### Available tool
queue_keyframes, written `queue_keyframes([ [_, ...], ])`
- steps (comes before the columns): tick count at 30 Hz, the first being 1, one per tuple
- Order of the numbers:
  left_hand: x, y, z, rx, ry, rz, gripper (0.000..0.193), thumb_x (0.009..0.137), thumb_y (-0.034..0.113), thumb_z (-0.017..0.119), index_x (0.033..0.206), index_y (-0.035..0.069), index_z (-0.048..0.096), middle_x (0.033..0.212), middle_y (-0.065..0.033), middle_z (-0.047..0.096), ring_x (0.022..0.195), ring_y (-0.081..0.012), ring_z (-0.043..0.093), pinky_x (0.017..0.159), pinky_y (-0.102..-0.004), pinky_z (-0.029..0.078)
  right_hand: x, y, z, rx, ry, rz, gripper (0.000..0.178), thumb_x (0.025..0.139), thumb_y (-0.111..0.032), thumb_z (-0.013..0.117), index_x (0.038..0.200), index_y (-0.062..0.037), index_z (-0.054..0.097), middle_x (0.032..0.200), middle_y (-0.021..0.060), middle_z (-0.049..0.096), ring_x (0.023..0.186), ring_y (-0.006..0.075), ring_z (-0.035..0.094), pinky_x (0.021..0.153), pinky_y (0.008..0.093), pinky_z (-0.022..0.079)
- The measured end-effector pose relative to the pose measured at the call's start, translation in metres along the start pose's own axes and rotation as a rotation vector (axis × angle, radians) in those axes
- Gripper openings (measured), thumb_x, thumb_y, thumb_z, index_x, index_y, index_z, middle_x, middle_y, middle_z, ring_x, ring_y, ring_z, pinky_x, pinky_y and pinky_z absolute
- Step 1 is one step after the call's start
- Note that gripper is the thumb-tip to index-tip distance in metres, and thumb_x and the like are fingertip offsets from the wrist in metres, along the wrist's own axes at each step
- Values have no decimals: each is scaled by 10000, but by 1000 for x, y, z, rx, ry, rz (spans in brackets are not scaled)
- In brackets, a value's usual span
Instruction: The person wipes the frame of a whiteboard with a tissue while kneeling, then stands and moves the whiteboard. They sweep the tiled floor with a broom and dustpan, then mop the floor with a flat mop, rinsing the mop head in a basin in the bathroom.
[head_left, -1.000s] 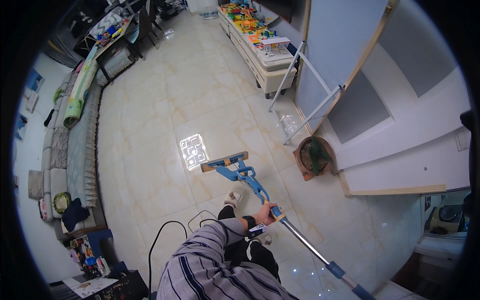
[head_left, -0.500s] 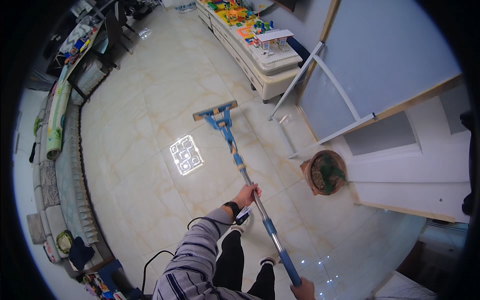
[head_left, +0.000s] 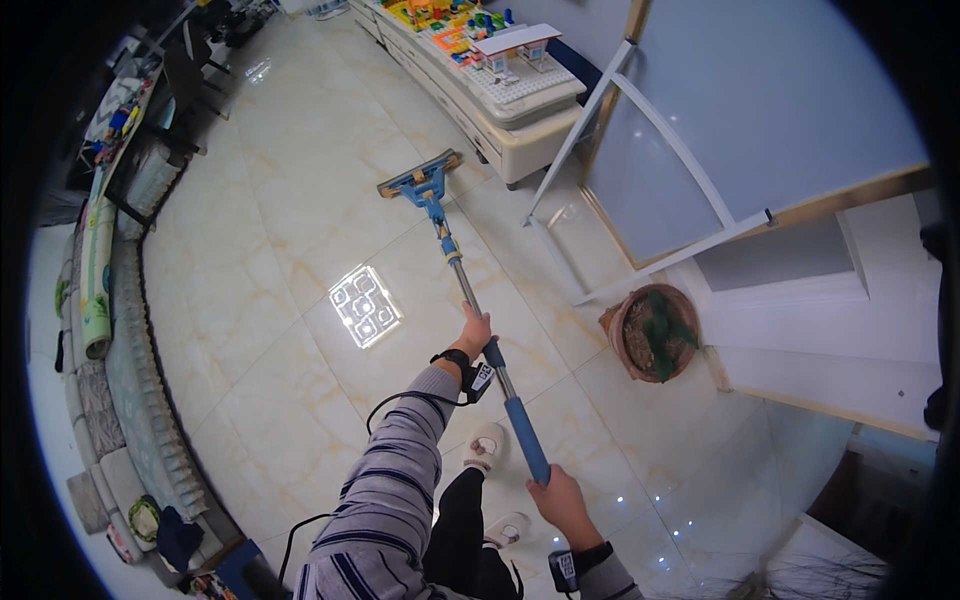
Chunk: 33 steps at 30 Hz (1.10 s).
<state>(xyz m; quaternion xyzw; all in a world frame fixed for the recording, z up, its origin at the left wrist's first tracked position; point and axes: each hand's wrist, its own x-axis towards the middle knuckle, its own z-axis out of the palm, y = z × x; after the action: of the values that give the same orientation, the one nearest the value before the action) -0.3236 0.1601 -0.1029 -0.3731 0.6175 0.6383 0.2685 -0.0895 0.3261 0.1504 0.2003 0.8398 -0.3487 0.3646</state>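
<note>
A sponge mop with a blue head and a steel-and-blue pole (head_left: pixel 507 385) slants away from me across the glossy tiled floor. Its wide mop head (head_left: pixel 420 178) lies on the tiles near the end of the cream cabinet. My left hand (head_left: pixel 475 328) is wrapped round the metal part of the pole, about midway along. At the near end, my right hand (head_left: pixel 560 500) grips the blue handle. Dark bands with small devices sit on both wrists, and a black cable runs along my left sleeve.
A cream cabinet (head_left: pixel 540 150) carries colourful building-brick models. Right of it, a white metal frame (head_left: pixel 680 150) leans by a blue-grey board, with a potted plant (head_left: pixel 652 333) below. A sofa (head_left: pixel 150 370) with a rolled mat lines the left; chairs and a cluttered table stand beyond.
The mop has moved forward and slightly left, its head now closer to the cabinet. Both hands moved up with it, and my right forearm has come into view. My feet have shifted.
</note>
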Motion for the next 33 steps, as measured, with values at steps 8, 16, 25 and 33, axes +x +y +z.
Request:
queue_keyframes([
  [8, -31, -118, 43, 457, -302, -435, 711, 858, 568, 249, 1408, 135, 117, 1209, -125, 464, 729, -410, 586, 537, -601, 444, -136, 99, 20, -57, 2, 197, 307, 750, -254, 649, 831, 23, 545, 696, 192, 608, 654, 369, 609, 570, 429, 470],
  [16, -172, -301, 85, 1423, -988, 66, 496, 751, 411, 425, 1142, 106, 408, 1112, -83, 517, 848, -376, 592, 633, -562, 457, -380, 253, 75, 237, -33, 316, 335, 746, -294, 654, 862, 0, 541, 725, 205, 601, 680, 346, 606, 567, 427, 458],
  [25, -390, -564, 73, 1047, -1710, 610, 300, 694, 153, 711, 932, 72, 549, 915, -127, 595, 906, -320, 584, 679, -432, 475, -510, 343, 141, 392, -41, 609, 332, 750, -292, 651, 862, 0, 539, 709, 187, 597, 658, 324, 600, 552, 420, 451],
  [33, -608, -670, 77, 370, -1425, -995, 185, 782, 105, 621, 904, 83, 483, 855, -92, 547, 786, -247, 579, 648, -445, 490, -513, 368, 163, 418, -42, 719, 330, 753, -290, 649, 862, 1, 537, 695, 171, 592, 638, 303, 593, 539, 413, 446],
])
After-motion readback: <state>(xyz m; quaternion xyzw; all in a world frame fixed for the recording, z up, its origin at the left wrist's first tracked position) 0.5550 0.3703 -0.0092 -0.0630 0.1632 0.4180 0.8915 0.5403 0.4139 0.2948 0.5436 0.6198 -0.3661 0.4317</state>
